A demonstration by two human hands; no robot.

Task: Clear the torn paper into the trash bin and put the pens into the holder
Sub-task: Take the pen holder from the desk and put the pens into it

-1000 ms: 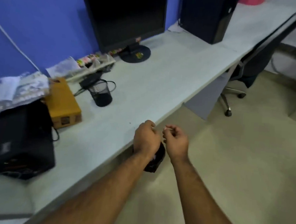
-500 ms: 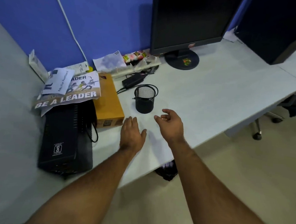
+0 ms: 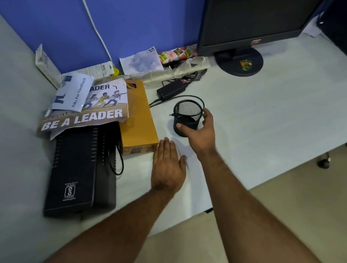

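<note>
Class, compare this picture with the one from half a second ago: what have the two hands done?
The right hand reached forward and curled round the black mesh pen holder, which it had not touched. The left hand stayed flat on the desk. The holder kept its place.

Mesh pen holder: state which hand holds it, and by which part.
The right hand grips the mesh pen holder round its side wall, thumb in front, fingers at the rim. The left hand holds nothing.

White desk (image 3: 271, 117) carries mesh holder (image 3: 186, 118), yellow box (image 3: 139, 117), monitor (image 3: 248, 24) (black).
</note>
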